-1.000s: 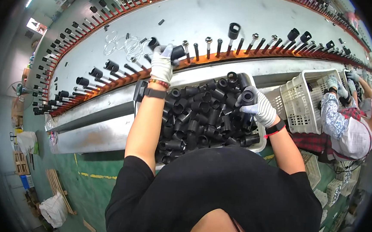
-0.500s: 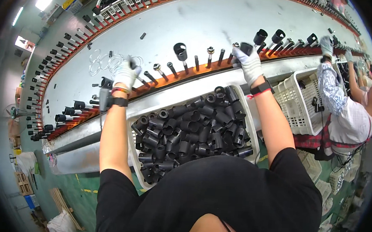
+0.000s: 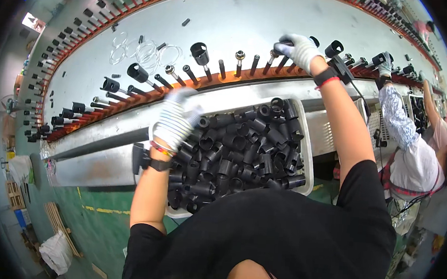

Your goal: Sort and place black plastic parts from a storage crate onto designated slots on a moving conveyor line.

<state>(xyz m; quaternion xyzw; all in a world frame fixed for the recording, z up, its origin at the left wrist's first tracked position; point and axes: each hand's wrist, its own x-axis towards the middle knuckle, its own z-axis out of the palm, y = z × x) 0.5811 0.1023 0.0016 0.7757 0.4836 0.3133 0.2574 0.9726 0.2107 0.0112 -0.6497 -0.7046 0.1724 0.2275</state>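
Head view: a white crate [image 3: 308, 161] of black tubes [image 3: 234, 140] sits at centre. Left gloved hand [image 3: 177, 116], blurred, spreads thumb and fingers over its upper-left corner. Right hand [image 3: 301, 51], upper right, grips a mostly hidden black piece [image 3: 286, 42] by the orange rail [image 3: 227, 79]. Clear rings [image 3: 147, 55] lie beyond, upper left.

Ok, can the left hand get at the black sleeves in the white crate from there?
Probably yes: the left hand, though blurred, is by the upper-left corner of the open-topped white crate. Nothing appears to cover the black sleeves, and the right hand is well clear.
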